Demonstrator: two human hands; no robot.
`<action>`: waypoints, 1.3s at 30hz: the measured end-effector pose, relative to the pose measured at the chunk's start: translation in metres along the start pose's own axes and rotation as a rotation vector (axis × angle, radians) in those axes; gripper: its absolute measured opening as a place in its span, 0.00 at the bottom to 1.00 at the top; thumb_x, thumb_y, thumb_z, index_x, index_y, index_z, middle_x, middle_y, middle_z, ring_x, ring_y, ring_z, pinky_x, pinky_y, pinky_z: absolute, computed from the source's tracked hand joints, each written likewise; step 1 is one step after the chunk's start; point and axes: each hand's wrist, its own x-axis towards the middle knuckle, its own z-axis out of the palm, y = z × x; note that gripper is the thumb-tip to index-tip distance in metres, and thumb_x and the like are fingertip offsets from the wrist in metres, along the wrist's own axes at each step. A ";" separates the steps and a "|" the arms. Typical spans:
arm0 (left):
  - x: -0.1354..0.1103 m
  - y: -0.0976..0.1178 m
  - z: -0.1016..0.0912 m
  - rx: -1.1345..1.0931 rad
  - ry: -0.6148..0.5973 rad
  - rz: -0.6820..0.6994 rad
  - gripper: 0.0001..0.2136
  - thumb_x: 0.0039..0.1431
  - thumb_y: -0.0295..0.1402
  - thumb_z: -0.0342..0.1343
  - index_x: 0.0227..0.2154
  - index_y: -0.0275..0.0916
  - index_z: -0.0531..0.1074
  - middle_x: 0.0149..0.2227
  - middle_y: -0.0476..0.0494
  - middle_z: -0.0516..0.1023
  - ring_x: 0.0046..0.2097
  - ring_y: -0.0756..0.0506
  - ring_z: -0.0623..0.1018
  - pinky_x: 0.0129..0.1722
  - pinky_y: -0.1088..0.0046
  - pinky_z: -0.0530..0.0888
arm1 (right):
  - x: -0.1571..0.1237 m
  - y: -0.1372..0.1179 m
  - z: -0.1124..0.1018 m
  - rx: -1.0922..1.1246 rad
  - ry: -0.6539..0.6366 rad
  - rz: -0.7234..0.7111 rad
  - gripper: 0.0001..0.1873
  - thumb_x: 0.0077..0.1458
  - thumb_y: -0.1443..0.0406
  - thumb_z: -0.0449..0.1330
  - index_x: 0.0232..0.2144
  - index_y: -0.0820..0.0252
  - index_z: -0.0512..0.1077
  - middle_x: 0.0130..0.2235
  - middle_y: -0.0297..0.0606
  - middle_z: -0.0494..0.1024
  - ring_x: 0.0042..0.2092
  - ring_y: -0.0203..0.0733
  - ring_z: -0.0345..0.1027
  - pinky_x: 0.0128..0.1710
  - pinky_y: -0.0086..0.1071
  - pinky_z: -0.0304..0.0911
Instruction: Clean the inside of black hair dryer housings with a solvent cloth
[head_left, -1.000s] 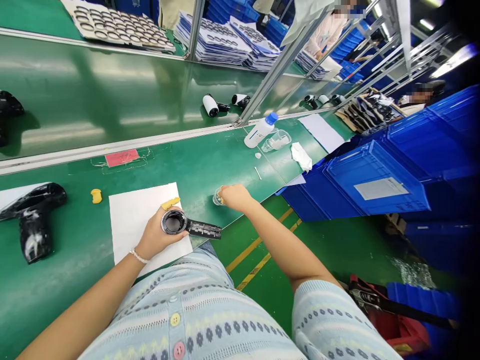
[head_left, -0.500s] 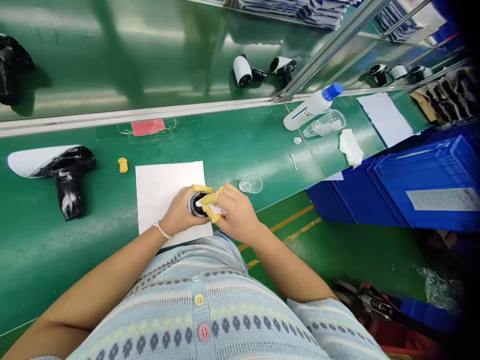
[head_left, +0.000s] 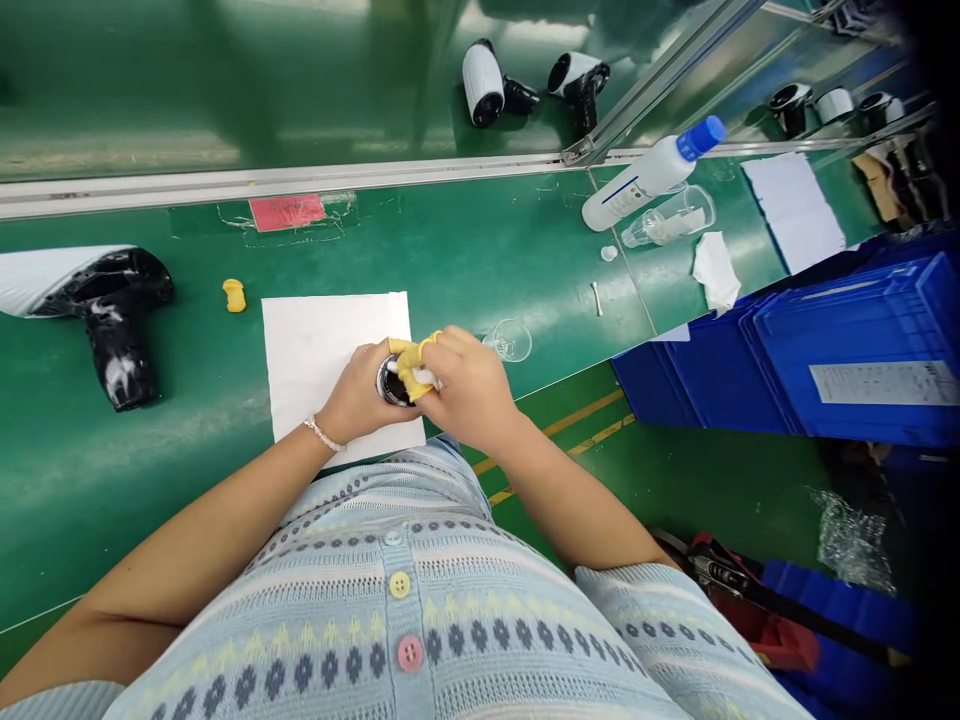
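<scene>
The round black part (head_left: pixel 391 384), hollow with a smooth, shiny rim, sits inside the left grip (head_left: pixel 360 392), whose fingers curl firmly around its side. Against its opening, the right grip (head_left: pixel 474 392) is pinched on a soft white wad (head_left: pixel 427 378), its fingertips wrapped in wrinkled yellow finger covers (head_left: pixel 412 382). Beneath the left grip lies a flat white paper sheet (head_left: pixel 322 350). Just beyond the right grip stands a clear cup (head_left: pixel 517 340). Well left of both, a glossy black-and-white hair dryer (head_left: pixel 116 335) rests on the smooth green table (head_left: pixel 202 400).
</scene>
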 end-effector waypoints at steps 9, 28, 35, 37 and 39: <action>0.003 0.005 -0.002 -0.011 -0.025 -0.045 0.20 0.40 0.38 0.62 0.39 0.41 0.68 0.34 0.51 0.77 0.34 0.46 0.74 0.37 0.72 0.71 | -0.004 -0.011 0.012 -0.111 0.158 0.071 0.05 0.50 0.70 0.51 0.25 0.59 0.66 0.25 0.36 0.65 0.30 0.40 0.54 0.28 0.32 0.48; 0.002 0.006 0.000 -0.038 0.010 -0.031 0.18 0.42 0.37 0.60 0.38 0.40 0.67 0.32 0.52 0.76 0.31 0.47 0.73 0.34 0.72 0.70 | -0.001 -0.018 0.011 -0.124 0.130 0.109 0.04 0.48 0.70 0.52 0.25 0.59 0.65 0.25 0.37 0.67 0.30 0.41 0.56 0.27 0.32 0.46; 0.001 0.003 0.001 -0.090 0.008 -0.035 0.20 0.42 0.37 0.62 0.40 0.40 0.69 0.37 0.50 0.77 0.37 0.46 0.76 0.39 0.72 0.72 | -0.001 -0.007 -0.018 0.074 -0.187 0.022 0.03 0.47 0.70 0.56 0.27 0.60 0.69 0.26 0.33 0.68 0.31 0.37 0.57 0.29 0.29 0.47; 0.000 0.002 0.001 -0.098 0.016 -0.010 0.21 0.41 0.38 0.64 0.41 0.40 0.69 0.38 0.49 0.77 0.39 0.46 0.77 0.41 0.72 0.72 | -0.005 0.003 -0.028 0.062 -0.176 0.015 0.02 0.48 0.70 0.56 0.26 0.61 0.70 0.25 0.33 0.67 0.30 0.37 0.56 0.29 0.29 0.47; 0.000 0.003 0.001 -0.106 0.021 0.021 0.22 0.42 0.39 0.65 0.40 0.40 0.69 0.39 0.49 0.77 0.40 0.45 0.77 0.43 0.71 0.72 | -0.009 0.011 -0.034 0.029 -0.164 -0.020 0.04 0.50 0.69 0.56 0.26 0.61 0.70 0.24 0.32 0.65 0.30 0.36 0.54 0.28 0.29 0.45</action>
